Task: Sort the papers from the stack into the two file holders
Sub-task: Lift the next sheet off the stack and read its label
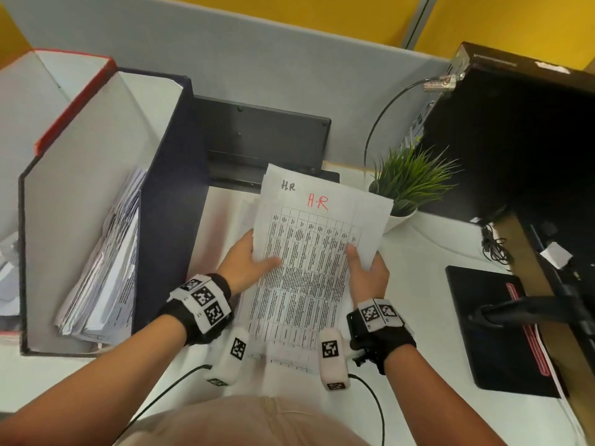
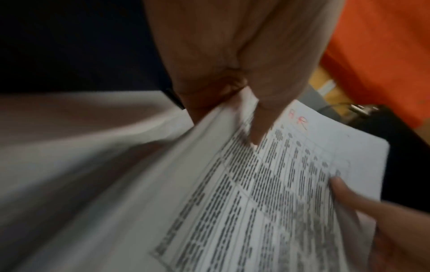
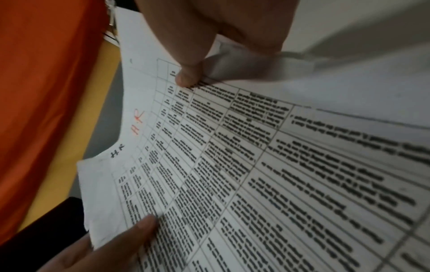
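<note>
Both hands hold up a thin sheaf of printed table papers [image 1: 309,252] over the desk. The top sheet is marked "H.R" in red; the sheet behind it shows "H.R" in black. My left hand [image 1: 248,262] pinches the left edge, thumb on top, as the left wrist view shows at the left hand [image 2: 232,92] and papers [image 2: 256,202]. My right hand [image 1: 367,272] pinches the right edge, seen close in the right wrist view as right hand [image 3: 209,46] on papers [image 3: 256,165]. A dark blue file holder [image 1: 170,188] with several papers stands at the left, a red-edged holder [image 1: 74,101] beyond it.
More white sheets [image 1: 225,220] lie on the desk under the held papers. A small potted plant [image 1: 409,185] stands to the right, beside a black computer case [image 1: 515,140]. A black device [image 1: 264,136] lies behind, against the grey partition. A black pad [image 1: 495,326] lies at the right.
</note>
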`<state>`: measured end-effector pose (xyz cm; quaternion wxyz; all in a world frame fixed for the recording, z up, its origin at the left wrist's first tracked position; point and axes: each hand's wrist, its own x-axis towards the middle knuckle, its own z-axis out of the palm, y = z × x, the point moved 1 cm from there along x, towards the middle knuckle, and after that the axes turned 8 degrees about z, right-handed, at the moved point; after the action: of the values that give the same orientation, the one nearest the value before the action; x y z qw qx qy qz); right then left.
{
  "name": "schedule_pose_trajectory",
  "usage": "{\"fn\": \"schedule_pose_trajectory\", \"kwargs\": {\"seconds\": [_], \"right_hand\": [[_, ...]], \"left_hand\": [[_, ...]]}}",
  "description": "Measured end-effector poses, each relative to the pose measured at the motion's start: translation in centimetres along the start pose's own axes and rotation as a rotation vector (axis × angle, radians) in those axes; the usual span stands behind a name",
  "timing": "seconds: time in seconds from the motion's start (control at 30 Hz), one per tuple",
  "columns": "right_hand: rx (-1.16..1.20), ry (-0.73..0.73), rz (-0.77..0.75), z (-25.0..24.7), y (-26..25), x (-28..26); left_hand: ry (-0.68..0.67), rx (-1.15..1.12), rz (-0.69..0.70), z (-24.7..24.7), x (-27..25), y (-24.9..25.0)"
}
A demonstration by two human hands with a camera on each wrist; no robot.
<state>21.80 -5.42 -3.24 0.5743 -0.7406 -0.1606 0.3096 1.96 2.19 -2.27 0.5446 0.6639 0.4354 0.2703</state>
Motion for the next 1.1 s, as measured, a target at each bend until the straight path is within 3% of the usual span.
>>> {"fn": "schedule_pose_trajectory", "kwargs": {"seconds": [0.1,0.33,0.53,0.7,0.9,1.1], "right_hand": [[0.042,0.003,-0.092,0.1,-2.3,-0.4],[0.304,-0.083,-0.311,-0.3,-7.6,-2.7],[0.162,-0.195,-0.194,0.4,-4.5,-3.9],[0.156,-0.181,-0.201,0.7,-4.3,-3.3],[-0.05,-0.208,-0.142,2.0,-2.1,-3.9],[0.029,-0.195,-0.222,2.6,-5.1,-3.6]], "left_hand": [[0.087,0.119,0.127,-0.1,-0.2,1.4],[0.283,-0.08,0.381,-1.5,-1.0,6.1],[0.216,-0.03,0.144,-0.5,-1.4,3.1],[0.312,-0.067,0.199,-1.0,-0.8,3.2],[0.321,0.01,0.053,-0.5,-0.9,1.8],[0.4,0.053,0.156,-2.5,-1.1,5.2]]}}
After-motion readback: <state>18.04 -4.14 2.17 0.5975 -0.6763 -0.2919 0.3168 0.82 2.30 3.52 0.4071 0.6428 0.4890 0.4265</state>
